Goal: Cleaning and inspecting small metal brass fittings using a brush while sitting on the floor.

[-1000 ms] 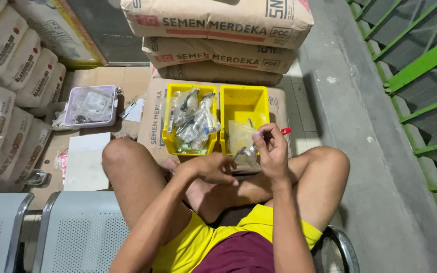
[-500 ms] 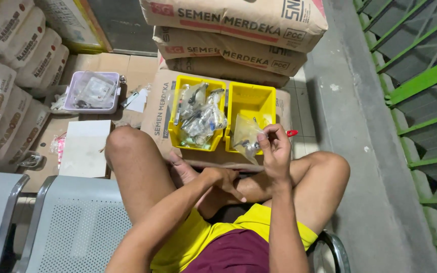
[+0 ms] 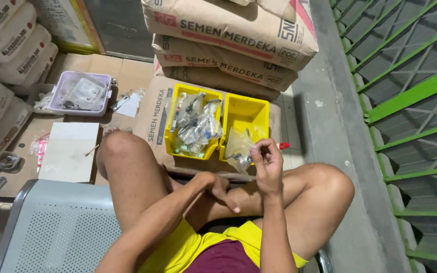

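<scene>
Head view, looking down at a seated person, legs crossed.

Right hand point(image 3: 267, 169): raised in front of the lap, fingers curled, thumb and fingertips pinched on the top edge of a small clear plastic bag with dark metal parts inside point(image 3: 238, 150). The bag hangs just left of the hand and below the fingertips, partly over the near wall of the right-hand yellow plastic bin point(image 3: 246, 112). That bin sits just beyond the hand; what else lies in it cannot be made out.

Left hand point(image 3: 217, 188): lower and to the left of the right hand, resting over the crossed shins, fingers loosely bent and pointing down-right. Whether it holds anything cannot be told; nothing shows in it.

Beyond the left hand: a second yellow plastic bin point(image 3: 169, 132), touching the first, heaped with clear packets of small hardware point(image 3: 196, 127). Both bins stand on a flat brown paper cement sack point(image 3: 154, 115). Further out, a stack of brown paper cement sacks point(image 3: 228, 35).

Just right of the right hand, a small red object point(image 3: 283, 145) on the floor; kind unclear.

Far left of the left hand: a pale lilac plastic tray holding clear packets point(image 3: 80, 92), and a white flat card or box point(image 3: 70, 151) on cardboard. Near-left: a grey perforated metal seat point(image 3: 56, 230). Far right: green metal grating point(image 3: 410, 91).
</scene>
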